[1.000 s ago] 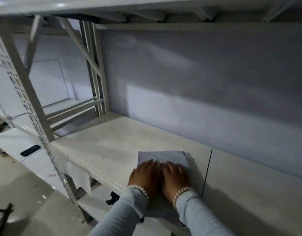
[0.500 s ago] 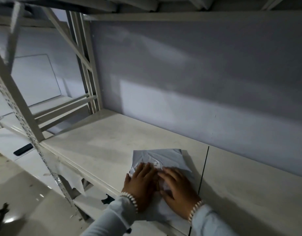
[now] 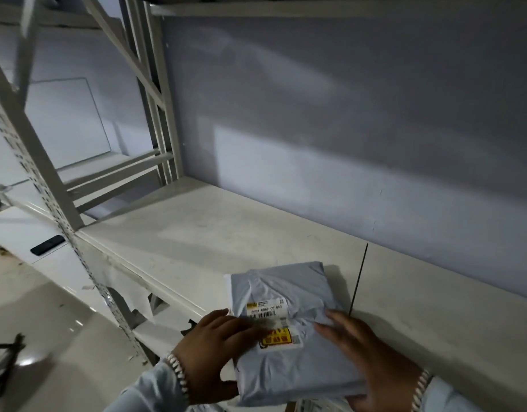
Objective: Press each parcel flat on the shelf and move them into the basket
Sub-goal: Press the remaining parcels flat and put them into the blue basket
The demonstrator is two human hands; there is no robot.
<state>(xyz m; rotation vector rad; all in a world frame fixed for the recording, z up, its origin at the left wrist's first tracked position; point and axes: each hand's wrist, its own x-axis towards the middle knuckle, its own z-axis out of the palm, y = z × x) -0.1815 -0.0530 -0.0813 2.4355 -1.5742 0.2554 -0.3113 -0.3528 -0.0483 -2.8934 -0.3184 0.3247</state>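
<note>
1. The left hand point(image 3: 210, 349) grips the grey parcel point(image 3: 289, 331) at its left edge: the fingers point(image 3: 241, 328) lie over the top, while the thumb curls at the near corner, its tip hidden.
2. The right hand point(image 3: 372, 364) holds the parcel's right edge; its fingers lie along the wrinkled plastic, and the wrist is cut off by the frame's bottom edge.
3. The parcel rests on the shelf point(image 3: 197, 233) near its front lip, its near end overhanging. Whether that end is lifted is hard to tell.
4. Its label point(image 3: 266, 310) shows a barcode and small print too blurred to read fully; a yellow sticker point(image 3: 278, 337) sits below it.
5. Farther back, the shelf runs to a grey wall point(image 3: 345, 114) in dim light.
</note>
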